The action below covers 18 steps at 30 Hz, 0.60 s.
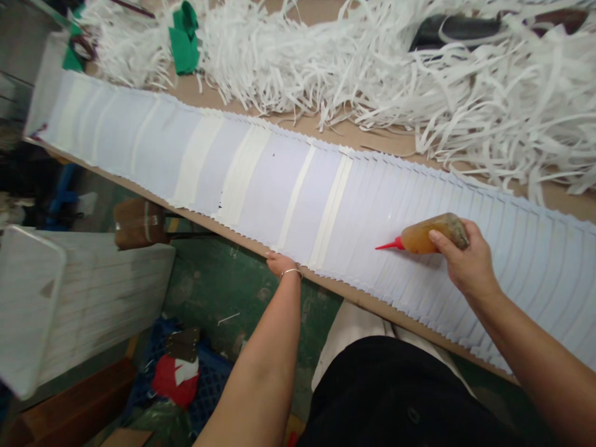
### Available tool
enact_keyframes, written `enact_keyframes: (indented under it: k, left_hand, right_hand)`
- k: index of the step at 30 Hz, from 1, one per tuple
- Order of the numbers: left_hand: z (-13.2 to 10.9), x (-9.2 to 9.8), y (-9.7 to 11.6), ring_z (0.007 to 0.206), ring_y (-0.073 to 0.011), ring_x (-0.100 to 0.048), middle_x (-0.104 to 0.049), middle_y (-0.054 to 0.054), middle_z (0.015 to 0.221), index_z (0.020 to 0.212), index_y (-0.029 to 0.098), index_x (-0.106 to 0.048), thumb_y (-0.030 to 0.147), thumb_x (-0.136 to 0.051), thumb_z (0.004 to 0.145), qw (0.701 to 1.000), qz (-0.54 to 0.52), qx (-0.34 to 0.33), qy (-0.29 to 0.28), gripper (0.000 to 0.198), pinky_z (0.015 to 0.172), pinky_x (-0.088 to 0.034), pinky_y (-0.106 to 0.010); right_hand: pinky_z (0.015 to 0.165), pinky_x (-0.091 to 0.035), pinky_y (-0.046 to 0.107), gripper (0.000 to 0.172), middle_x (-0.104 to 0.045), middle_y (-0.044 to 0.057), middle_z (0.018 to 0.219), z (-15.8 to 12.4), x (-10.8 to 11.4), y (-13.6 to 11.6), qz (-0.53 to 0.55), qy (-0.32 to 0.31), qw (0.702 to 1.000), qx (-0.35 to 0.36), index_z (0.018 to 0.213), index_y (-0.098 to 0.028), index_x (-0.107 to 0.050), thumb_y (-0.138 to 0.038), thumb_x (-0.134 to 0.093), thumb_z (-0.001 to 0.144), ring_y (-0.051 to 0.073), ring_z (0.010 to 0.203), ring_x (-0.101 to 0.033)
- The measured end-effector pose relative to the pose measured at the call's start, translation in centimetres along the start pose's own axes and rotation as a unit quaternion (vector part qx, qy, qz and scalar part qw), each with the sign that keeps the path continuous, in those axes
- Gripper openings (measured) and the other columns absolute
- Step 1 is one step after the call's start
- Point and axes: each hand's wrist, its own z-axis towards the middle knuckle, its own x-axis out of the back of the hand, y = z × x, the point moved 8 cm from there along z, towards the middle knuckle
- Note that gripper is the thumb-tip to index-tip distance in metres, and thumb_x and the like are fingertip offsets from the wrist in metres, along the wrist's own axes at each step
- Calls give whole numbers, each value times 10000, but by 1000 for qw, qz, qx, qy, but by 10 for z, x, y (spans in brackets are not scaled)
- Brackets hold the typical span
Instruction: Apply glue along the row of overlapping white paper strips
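Note:
A long row of overlapping white paper sheets [279,186] lies fanned out along a brown table, crossed by several cream bands of tape or glue. My right hand [470,264] grips a translucent amber squeeze bottle [428,236] with a red pointed nozzle, and the nozzle tip sits just above the sheets. My left hand [282,264], with a thin metal bangle [291,272] at its wrist, rests on the near scalloped edge of the row. Its fingers are mostly hidden at that edge.
Heaps of white paper strips [372,68] cover the far side of the table, with green paper [184,38] and a dark object [454,30] among them. Below the table's near edge [395,307] are a white board [97,298], a brown block [139,223], a blue crate [209,379], and my black-clothed lap [400,397].

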Motion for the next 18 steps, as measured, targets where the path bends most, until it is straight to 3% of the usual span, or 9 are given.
enact_keyframes:
  k: [6, 11, 14, 16, 18]
  left_hand:
    - [1, -3, -4, 1062, -214, -608, -615, -106, 1190, 1187, 135, -584, 417, -538, 929, 1000, 20, 12, -12, 385, 925, -514, -445]
    - [2, -5, -5, 1063, -218, -603, -604, -111, 1202, 1196, 134, -578, 397, -549, 926, 999, 30, 13, -13, 377, 913, -521, -442]
    - [1, -3, -5, 1057, -214, -607, -614, -109, 1189, 1180, 132, -586, 419, -539, 928, 1000, 23, 14, -8, 384, 921, -514, -442]
    - [0, -1, -4, 1045, -208, -616, -631, -116, 1167, 1161, 118, -593, 441, -478, 953, 1000, 13, 16, 0, 401, 925, -504, -432]
    - [-2, 2, -2, 1044, -221, -626, -644, -166, 1155, 1143, 71, -601, 429, -327, 1001, 1000, 0, 15, 6, 472, 918, -487, -406]
  right_hand:
    - [785, -536, 374, 611, -630, 18, 984, -51, -6, 2, -75, -48, 996, 21, 1172, -243, -577, -511, -796, 669, 200, 835, -602]
    - [804, -543, 383, 629, -619, 35, 1063, -77, -13, -2, -100, -92, 989, 61, 1192, -253, -553, -513, -793, 672, 226, 907, -618]
    - [883, -535, 444, 710, -639, 55, 1125, -84, -16, -9, -36, -138, 987, 78, 1233, -274, -507, -426, -843, 626, 270, 1004, -633]
    - [949, -502, 506, 764, -640, 71, 1172, -82, -15, -22, 22, -151, 983, 105, 1240, -288, -476, -360, -868, 588, 297, 1076, -619]
    - [1005, -457, 547, 787, -633, 72, 1195, -70, -6, -39, 55, -123, 980, 144, 1224, -300, -470, -309, -884, 554, 305, 1113, -605]
